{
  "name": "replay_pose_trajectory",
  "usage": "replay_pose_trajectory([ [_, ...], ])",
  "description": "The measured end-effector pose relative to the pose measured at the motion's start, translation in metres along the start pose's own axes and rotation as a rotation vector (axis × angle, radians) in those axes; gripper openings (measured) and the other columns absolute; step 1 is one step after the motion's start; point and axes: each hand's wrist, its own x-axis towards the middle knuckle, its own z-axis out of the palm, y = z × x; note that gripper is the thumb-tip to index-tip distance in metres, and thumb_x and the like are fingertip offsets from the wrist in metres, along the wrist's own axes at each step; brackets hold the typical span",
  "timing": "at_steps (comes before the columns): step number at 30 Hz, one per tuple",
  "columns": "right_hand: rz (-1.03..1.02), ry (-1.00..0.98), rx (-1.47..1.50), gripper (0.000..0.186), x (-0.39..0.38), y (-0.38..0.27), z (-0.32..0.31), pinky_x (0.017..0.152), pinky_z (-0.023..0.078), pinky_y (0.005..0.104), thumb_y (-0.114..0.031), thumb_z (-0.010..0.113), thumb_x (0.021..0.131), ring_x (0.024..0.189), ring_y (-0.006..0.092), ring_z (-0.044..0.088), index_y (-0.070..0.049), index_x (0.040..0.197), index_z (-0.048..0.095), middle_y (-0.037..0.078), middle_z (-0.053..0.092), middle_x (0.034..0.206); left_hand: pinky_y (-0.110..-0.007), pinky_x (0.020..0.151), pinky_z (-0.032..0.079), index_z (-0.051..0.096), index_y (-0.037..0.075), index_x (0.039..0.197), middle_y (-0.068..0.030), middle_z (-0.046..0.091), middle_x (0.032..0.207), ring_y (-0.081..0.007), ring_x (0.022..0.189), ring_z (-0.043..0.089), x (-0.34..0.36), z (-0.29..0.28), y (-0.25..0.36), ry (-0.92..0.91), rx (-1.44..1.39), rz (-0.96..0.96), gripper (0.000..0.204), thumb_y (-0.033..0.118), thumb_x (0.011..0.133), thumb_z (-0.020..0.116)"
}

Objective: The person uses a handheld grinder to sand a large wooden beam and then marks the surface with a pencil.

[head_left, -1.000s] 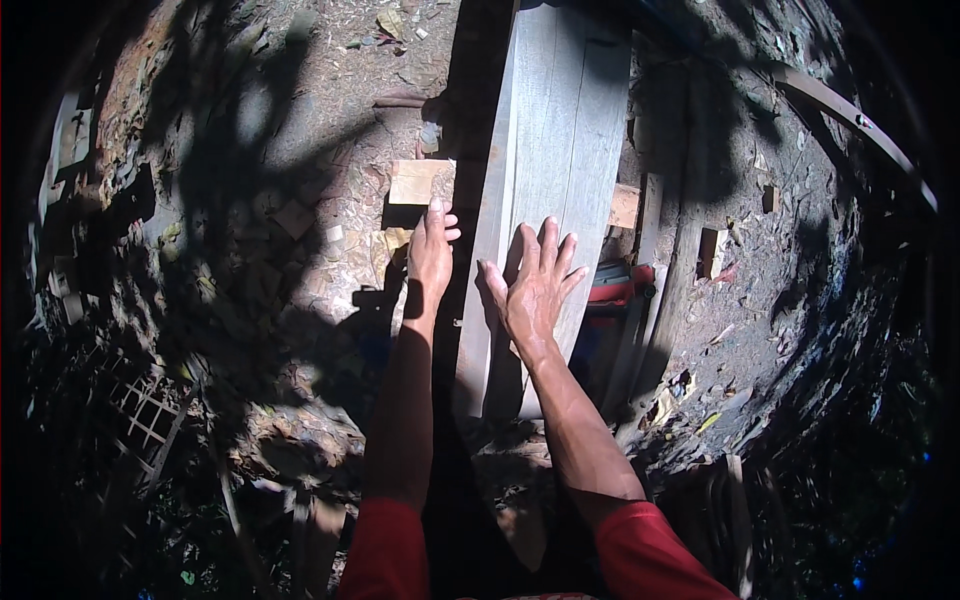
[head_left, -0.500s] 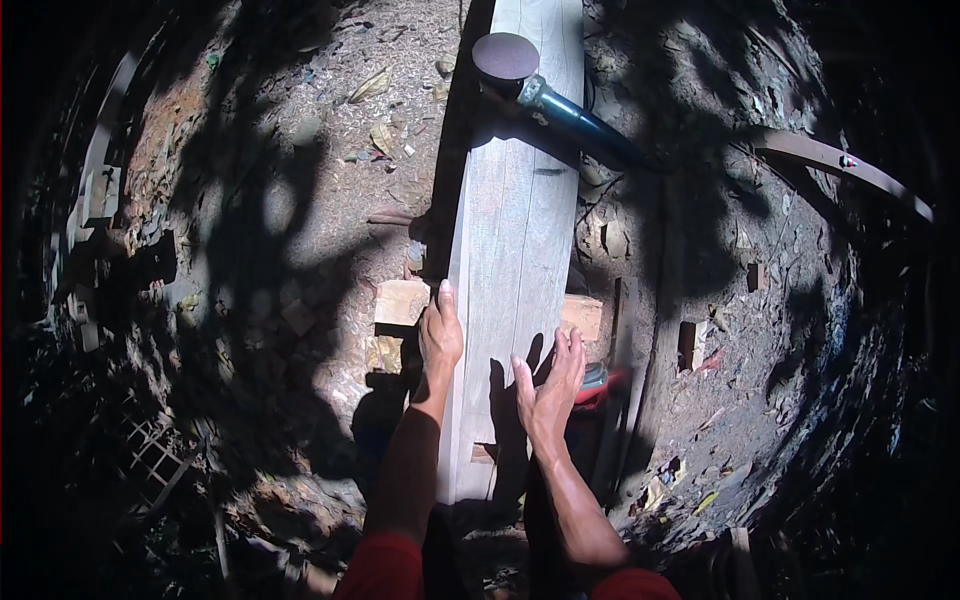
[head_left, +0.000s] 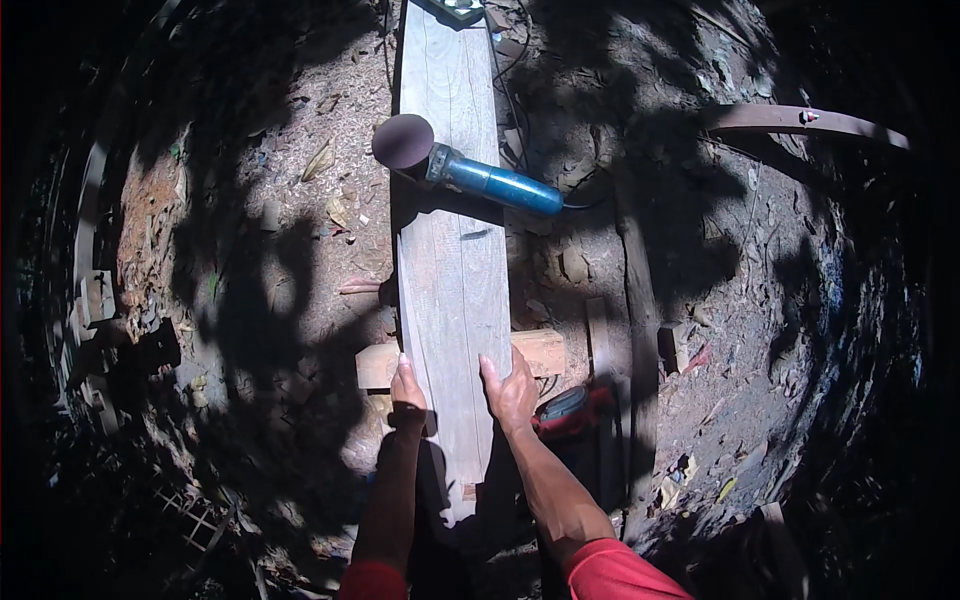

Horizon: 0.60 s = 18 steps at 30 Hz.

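A long pale wooden plank point(head_left: 455, 300) runs away from me, resting across a wooden block point(head_left: 540, 353) near its close end. My left hand point(head_left: 408, 388) is closed on the plank's left edge, thumb up along the side. On the opposite edge my right hand point(head_left: 513, 395) grips the plank, its thumb on the top face and its other fingers down the side, partly hidden. Farther up, a blue angle grinder point(head_left: 500, 185) lies across the plank. Its round sanding disc point(head_left: 403, 141) faces up past the left edge.
A red and dark power tool point(head_left: 572, 408) sits on the ground right of the plank. A dark green-edged object point(head_left: 455, 10) rests at the plank's far end. A narrow timber point(head_left: 640, 300) lies to the right, and a curved wooden piece point(head_left: 780, 119) farther off. Dry leaves litter the ground.
My right hand has gone from open beside the plank to gripping its right edge. The plank's far end now points more to the left in view, with the grinder still on it.
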Motion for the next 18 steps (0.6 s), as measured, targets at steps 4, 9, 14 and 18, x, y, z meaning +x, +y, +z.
replay_pose_trajectory([
  [4, 0.013, 0.000, -0.015, 0.069, 0.002, 0.007, -0.002, 0.093, 0.049, 0.0478, -0.050, 0.069, 0.084, 0.107, 0.0417, 0.063, 0.002, 0.128, 0.056, 0.026, 0.065, 0.116, -0.039, 0.088, 0.045, 0.059, -0.013, 0.114, -0.0244, 0.066, 0.101, -0.0317, 0.096, 0.060, -0.003, 0.003, 0.000, -0.003, 0.047, 0.023, 0.068, 0.047, 0.107, 0.028],
  [9, -0.009, 0.021, -0.009, 0.070, 0.004, 0.006, -0.004, 0.093, 0.049, 0.0468, -0.050, 0.069, 0.084, 0.108, 0.0410, 0.062, 0.003, 0.128, 0.056, 0.026, 0.065, 0.115, -0.039, 0.083, 0.044, 0.060, -0.012, 0.107, -0.0198, 0.063, 0.090, -0.0270, 0.086, 0.056, -0.004, 0.008, 0.009, 0.023, 0.023, 0.080, 0.066, 0.046, 0.107, 0.028],
  [14, -0.065, 0.062, -0.004, 0.066, 0.003, 0.005, 0.002, 0.089, 0.050, 0.0481, -0.050, 0.068, 0.085, 0.103, 0.0419, 0.064, 0.001, 0.126, 0.059, 0.026, 0.066, 0.111, -0.033, 0.088, 0.045, 0.059, -0.009, 0.112, -0.0158, 0.064, 0.101, -0.0219, 0.096, 0.058, -0.001, 0.009, -0.003, 0.164, 0.025, 0.290, 0.057, 0.042, 0.107, 0.035],
  [18, -0.024, 0.057, -0.011, 0.064, 0.002, 0.009, -0.002, 0.088, 0.050, 0.0481, -0.051, 0.067, 0.086, 0.101, 0.0422, 0.065, 0.001, 0.123, 0.061, 0.026, 0.067, 0.109, -0.033, 0.095, 0.043, 0.057, -0.007, 0.120, -0.0165, 0.064, 0.110, -0.0223, 0.103, 0.058, -0.014, 0.004, 0.019, -0.012, -0.127, 0.237, 0.044, 0.031, 0.105, 0.042],
])
